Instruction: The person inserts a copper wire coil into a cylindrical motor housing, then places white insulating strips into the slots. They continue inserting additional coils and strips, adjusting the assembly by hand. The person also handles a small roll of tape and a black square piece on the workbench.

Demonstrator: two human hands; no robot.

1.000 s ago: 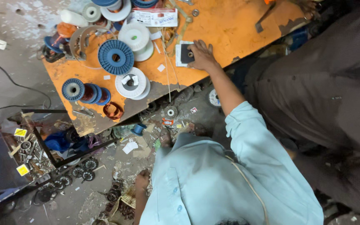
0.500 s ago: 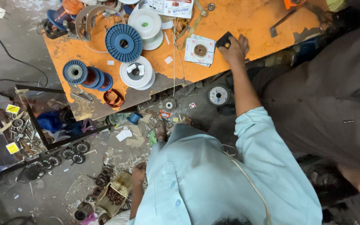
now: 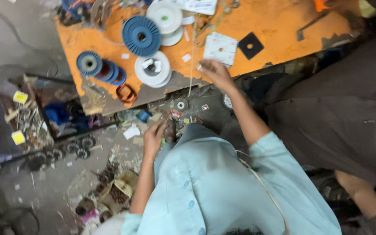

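We stretch our right arm [image 3: 244, 117] forward, elbow slightly bent and forearm bare. Our right hand [image 3: 214, 72] is palm down, its fingertips [image 3: 200, 66] drawn together as if pinching. Our left arm [image 3: 142, 182] stays close to the body, and our left hand [image 3: 155, 137] hangs low with loosely curled fingers.

Dim, even light; slight motion blur, edges dark and soft.
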